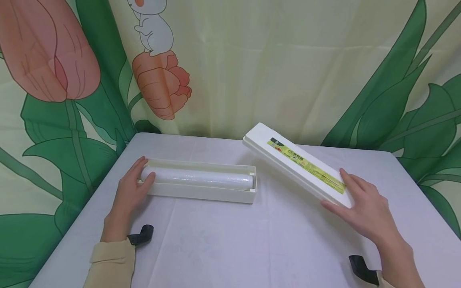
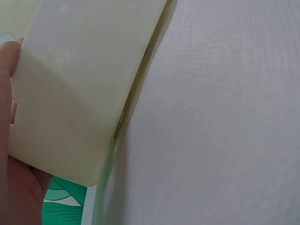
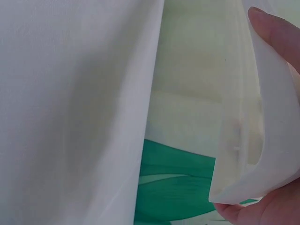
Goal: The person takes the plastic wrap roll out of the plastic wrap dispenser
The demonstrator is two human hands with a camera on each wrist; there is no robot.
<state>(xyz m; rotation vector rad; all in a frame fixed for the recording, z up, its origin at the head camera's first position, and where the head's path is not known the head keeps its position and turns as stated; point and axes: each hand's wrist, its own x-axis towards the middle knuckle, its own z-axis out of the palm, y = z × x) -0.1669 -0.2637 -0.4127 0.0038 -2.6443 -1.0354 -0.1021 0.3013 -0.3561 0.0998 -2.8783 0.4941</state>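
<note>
A long white open box (image 1: 201,193) stands on the table, with a roll of clear film (image 1: 201,178) lying in it. The left hand (image 1: 130,190) grips the box's left end, thumb on the near side and fingers at the far side; the left wrist view shows the box's wall (image 2: 79,93) close up. The right hand (image 1: 367,208) holds a white lid (image 1: 288,166) with a yellow-green label by its near right end, tilted above the table. In the right wrist view the thumb and fingers pinch the lid's edges (image 3: 281,117).
A white cloth covers the table (image 1: 216,248). Behind it hangs a cream curtain (image 1: 252,80) printed with green leaves, a tulip and a rabbit on a carrot. Black wrist mounts (image 1: 144,235) show at both sleeves.
</note>
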